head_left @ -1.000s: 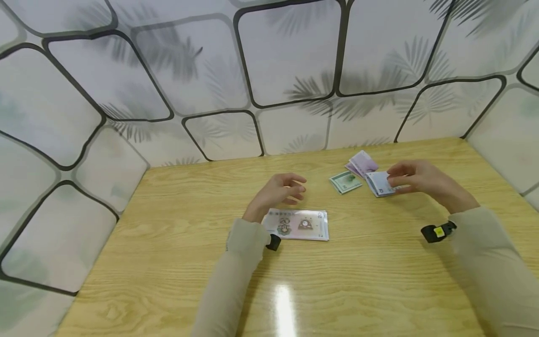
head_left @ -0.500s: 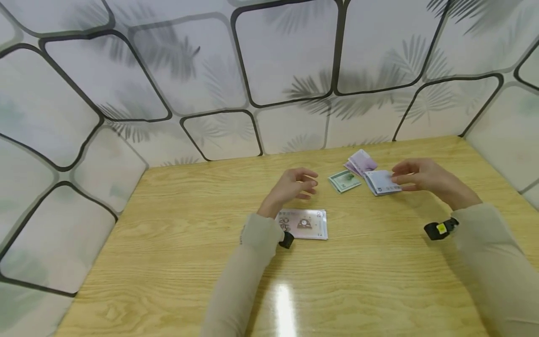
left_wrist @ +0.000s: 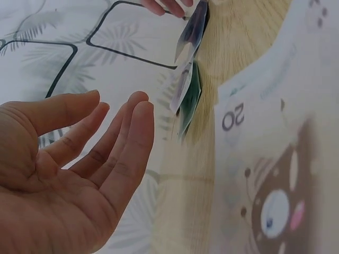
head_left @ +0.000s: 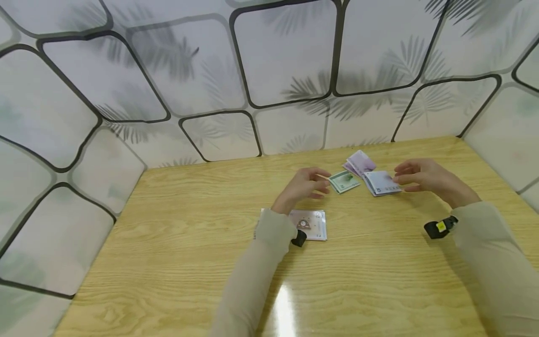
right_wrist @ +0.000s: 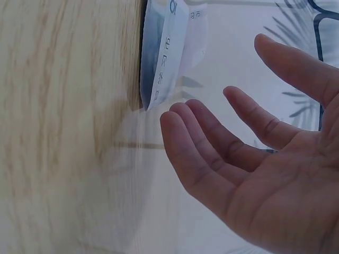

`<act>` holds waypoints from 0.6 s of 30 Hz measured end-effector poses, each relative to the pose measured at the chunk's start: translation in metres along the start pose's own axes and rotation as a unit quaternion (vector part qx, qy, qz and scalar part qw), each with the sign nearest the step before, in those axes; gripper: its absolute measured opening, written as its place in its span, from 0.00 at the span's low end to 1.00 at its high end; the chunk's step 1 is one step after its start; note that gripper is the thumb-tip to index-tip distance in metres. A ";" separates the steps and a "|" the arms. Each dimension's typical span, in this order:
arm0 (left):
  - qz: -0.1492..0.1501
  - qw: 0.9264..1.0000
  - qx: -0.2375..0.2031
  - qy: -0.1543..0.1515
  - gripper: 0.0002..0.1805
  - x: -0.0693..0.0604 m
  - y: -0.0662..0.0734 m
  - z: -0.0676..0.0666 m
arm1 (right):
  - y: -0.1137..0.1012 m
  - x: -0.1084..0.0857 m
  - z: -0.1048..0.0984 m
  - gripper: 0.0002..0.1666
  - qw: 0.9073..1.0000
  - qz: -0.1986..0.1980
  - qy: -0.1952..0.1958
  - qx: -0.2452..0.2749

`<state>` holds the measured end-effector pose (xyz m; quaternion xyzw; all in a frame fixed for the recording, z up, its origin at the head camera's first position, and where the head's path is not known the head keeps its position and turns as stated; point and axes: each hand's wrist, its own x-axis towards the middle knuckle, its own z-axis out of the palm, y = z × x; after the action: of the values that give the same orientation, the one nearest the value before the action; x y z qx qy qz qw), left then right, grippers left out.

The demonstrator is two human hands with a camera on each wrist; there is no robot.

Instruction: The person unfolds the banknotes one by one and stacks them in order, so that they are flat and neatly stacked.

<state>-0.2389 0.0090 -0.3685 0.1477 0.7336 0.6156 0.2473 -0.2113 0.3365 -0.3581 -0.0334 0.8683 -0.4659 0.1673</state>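
Note:
My left hand, fingers loosely bent and holding nothing, hovers just left of a folded green banknote. Under that forearm lies a flat stack of pinkish play banknotes, partly hidden by the sleeve; the left wrist view shows a "20" and a cartoon print on the top banknote. To the right, a folded bluish-white banknote rests on the table. My right hand is beside its right end; the right wrist view shows relaxed fingers apart from it. A folded purple banknote lies behind.
The wooden table reaches back to a wall patterned with dark outlines and leaves. Side walls stand at left and right. The folded banknotes lie close together near the table's back edge.
My left hand has moved right, toward the green banknote, its sleeve passing over the flat stack. My right hand has let go of the bluish-white banknote and drawn slightly right.

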 end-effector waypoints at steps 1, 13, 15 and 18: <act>-0.001 1.000 -0.002 0.000 0.18 0.002 0.000 0.002 | 0.000 0.001 0.000 0.32 1.000 0.001 0.000 0.001; -0.007 1.000 -0.009 -0.009 0.18 0.019 0.000 0.023 | 0.010 0.006 -0.003 0.35 1.000 0.024 -0.010 0.002; -0.010 1.000 -0.009 -0.012 0.18 0.021 0.001 0.027 | 0.011 0.007 -0.003 0.35 1.000 0.027 -0.012 0.006; -0.012 1.000 -0.010 -0.016 0.18 0.025 0.001 0.031 | 0.011 0.008 -0.004 0.36 0.999 0.029 -0.013 0.006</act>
<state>-0.2432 0.0480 -0.3758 0.1460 0.7250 0.6176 0.2676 -0.2188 0.3437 -0.3670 -0.0134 0.8639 -0.4651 0.1927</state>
